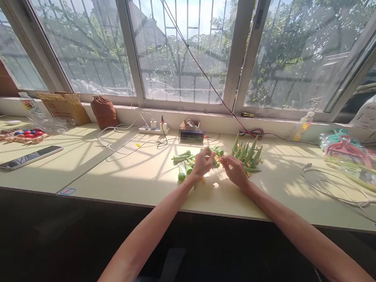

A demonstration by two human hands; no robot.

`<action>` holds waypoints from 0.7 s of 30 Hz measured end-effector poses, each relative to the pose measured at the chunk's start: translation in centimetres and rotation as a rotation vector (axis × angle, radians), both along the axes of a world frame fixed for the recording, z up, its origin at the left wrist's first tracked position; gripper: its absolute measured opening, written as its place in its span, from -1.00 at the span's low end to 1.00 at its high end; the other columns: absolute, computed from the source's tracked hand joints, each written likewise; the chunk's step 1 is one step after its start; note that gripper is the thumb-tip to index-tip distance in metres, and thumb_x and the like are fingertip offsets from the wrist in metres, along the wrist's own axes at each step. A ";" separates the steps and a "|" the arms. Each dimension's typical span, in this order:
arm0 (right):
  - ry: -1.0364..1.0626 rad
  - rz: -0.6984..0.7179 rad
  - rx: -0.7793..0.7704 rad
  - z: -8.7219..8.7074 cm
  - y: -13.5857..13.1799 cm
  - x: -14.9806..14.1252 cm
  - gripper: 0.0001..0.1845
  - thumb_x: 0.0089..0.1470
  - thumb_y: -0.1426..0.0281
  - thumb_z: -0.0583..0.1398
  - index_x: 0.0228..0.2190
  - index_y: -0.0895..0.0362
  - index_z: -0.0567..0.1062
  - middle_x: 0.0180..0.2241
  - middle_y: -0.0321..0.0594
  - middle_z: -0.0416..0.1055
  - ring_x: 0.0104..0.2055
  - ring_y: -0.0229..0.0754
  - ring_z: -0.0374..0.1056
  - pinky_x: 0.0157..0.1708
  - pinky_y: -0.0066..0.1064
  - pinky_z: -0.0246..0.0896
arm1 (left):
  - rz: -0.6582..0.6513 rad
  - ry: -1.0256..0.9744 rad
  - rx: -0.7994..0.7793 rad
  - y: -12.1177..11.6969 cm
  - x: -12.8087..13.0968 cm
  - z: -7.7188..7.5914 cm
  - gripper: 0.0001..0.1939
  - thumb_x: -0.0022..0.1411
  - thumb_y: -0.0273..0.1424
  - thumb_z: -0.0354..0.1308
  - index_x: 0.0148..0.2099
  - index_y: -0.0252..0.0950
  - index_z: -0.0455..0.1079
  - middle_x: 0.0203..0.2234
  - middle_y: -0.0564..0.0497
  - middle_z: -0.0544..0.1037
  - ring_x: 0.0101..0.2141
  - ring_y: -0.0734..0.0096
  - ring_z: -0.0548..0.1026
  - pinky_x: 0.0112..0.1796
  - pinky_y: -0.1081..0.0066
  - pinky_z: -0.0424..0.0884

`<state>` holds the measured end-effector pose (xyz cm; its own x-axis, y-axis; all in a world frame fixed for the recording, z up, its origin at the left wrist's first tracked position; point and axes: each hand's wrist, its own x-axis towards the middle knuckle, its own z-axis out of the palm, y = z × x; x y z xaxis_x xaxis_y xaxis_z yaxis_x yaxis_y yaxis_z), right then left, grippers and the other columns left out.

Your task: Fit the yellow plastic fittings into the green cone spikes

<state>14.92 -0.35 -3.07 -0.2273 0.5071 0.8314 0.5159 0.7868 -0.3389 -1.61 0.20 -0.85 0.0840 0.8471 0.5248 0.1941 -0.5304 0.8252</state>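
My left hand (203, 162) is closed in a pinch, fingertips raised close to a green piece (216, 163) that shows between my hands. To its right, my right hand (235, 166) also pinches, its fingertips near that piece; what each grips is too small to make out. Several green, pointed pods like okra (245, 153) stand tip up behind my right hand, with yellowish bits at their bases. Left of my left hand lie several green, stubby lengths (182, 170) with flat ends, some partly hidden by the hand.
Behind the hands are a small dark box (191, 136), a power strip (153, 129) and loose cables. A phone (30, 157) lies at left, near a brown pouch (104, 113). At right are a coiled white cable (329, 185) and a pink dustpan (348, 150).
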 end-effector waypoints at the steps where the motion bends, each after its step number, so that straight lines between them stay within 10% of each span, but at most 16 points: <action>1: 0.000 0.003 -0.002 0.0 0.0 0.0 -0.70 0.32 0.24 0.07 -0.34 0.10 0.50 -0.41 -0.17 0.48 -0.43 -0.18 0.37 -0.42 -0.37 0.27 | 0.001 0.004 0.003 0.0 0.0 0.0 -0.67 0.27 -0.13 0.11 -0.37 -0.25 0.19 -0.56 0.11 0.40 -0.73 0.57 0.38 -0.75 0.58 0.16; 21: -0.092 -0.072 -0.096 -0.6 0.4 0.1 -0.58 0.20 0.36 0.07 -0.67 0.08 0.12 -0.70 -0.40 0.08 -0.64 -0.31 0.01 -0.57 -0.43 -0.05 | -0.049 0.265 0.211 0.5 -0.3 -1.3 -0.78 0.30 -0.31 0.10 -0.40 -0.25 0.23 -0.55 0.08 0.38 -0.57 0.49 0.38 -0.51 0.46 0.31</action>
<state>15.01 0.04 -3.69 -0.2606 0.6007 0.7558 0.6018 0.7132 -0.3594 -1.88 0.67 -2.19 0.2792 0.7135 0.6426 0.3572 -0.6983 0.6203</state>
